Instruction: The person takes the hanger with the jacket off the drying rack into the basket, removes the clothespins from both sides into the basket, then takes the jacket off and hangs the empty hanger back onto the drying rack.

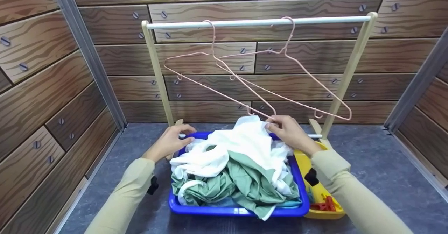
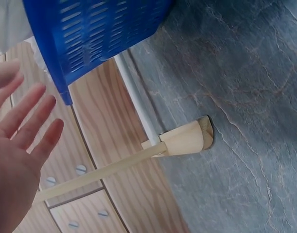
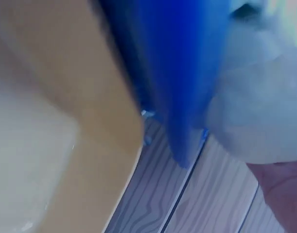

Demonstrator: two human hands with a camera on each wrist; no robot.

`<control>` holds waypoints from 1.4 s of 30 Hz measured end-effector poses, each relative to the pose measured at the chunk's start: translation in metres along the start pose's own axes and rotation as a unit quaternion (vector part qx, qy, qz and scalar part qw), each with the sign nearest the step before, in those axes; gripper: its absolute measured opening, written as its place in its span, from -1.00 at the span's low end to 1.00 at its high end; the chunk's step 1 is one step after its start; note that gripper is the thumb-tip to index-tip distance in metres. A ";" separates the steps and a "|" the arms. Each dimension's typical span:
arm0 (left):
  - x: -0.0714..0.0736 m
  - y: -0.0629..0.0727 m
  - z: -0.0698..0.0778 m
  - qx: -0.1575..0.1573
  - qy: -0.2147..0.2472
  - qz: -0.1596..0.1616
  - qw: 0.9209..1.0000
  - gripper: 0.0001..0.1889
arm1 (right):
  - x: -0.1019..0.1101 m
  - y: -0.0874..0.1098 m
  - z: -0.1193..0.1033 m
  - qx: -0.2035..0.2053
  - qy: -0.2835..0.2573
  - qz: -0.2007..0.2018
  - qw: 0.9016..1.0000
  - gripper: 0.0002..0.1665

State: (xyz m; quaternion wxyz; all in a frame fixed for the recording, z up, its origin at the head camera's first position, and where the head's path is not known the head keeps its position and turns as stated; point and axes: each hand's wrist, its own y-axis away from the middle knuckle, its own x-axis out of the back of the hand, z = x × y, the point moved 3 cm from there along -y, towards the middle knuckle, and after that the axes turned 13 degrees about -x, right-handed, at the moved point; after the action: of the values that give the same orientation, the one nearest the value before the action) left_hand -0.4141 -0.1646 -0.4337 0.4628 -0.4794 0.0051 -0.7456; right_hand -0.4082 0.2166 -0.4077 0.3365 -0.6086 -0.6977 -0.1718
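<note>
A heap of white and green clothes fills a blue basket (image 1: 210, 210) in the head view. My right hand (image 1: 291, 132) pinches a raised fold of the white cloth (image 1: 250, 130) near the basket's far right corner. In the right wrist view, pale cloth (image 3: 265, 102) covers much of that hand (image 3: 284, 194). My left hand (image 1: 169, 143) is over the basket's far left corner, fingers spread and bent a little, with nothing in its grasp. The left wrist view shows those fingers (image 2: 29, 126) apart, beside the blue basket (image 2: 97, 39).
Behind the basket stands a rack with a white rail (image 1: 245, 23) and wooden posts. Two pink hangers (image 1: 224, 94) hang from it, their lower bars close above my right hand. A yellow tray (image 1: 323, 214) with red clothespins (image 1: 327, 204) stands against the basket's right side.
</note>
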 end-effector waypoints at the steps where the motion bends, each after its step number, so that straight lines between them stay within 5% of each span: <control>1: 0.000 0.001 0.002 0.001 0.005 -0.001 1.000 -0.72 | 0.000 0.003 -0.001 0.008 -0.020 -0.006 1.000 -0.85; 7: -0.002 0.014 0.014 -0.003 0.019 -0.022 1.000 -0.69 | -0.005 0.024 0.000 0.048 -0.121 -0.069 0.989 -0.85; 14: -0.003 0.031 0.025 -0.012 0.030 -0.032 0.999 -0.67 | -0.009 0.038 0.004 0.034 -0.153 -0.077 0.985 -0.82; 21: 0.002 0.046 0.037 -0.055 0.062 -0.010 0.996 -0.70 | -0.008 0.046 0.013 0.036 -0.012 0.013 0.999 -0.63; 28: 0.006 0.061 0.053 -0.093 0.048 0.000 0.995 -0.67 | -0.012 0.052 0.015 0.113 0.093 -0.011 0.989 -0.57; 32: 0.004 0.066 0.062 -0.125 0.007 -0.013 0.992 -0.59 | -0.013 0.058 0.016 0.100 0.118 -0.021 0.988 -0.56; 36: 0.002 0.069 0.069 -0.174 -0.117 -0.020 0.978 -0.60 | -0.013 0.065 0.017 0.055 0.149 -0.014 0.987 -0.54; 39: -0.001 0.072 0.070 -0.204 -0.232 -0.024 0.951 -0.65 | -0.014 0.070 0.016 0.055 0.155 -0.010 0.986 -0.55; 42: -0.004 0.076 0.069 -0.216 -0.294 -0.026 0.931 -0.66 | -0.016 0.072 0.013 0.091 0.143 -0.003 0.986 -0.58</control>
State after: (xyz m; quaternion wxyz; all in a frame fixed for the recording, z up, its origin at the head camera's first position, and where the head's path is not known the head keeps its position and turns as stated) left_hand -0.3118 -0.1749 -0.4339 0.3093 -0.7655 0.0174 -0.5639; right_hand -0.3412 0.2277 -0.4407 0.4864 -0.5426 -0.6570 -0.1932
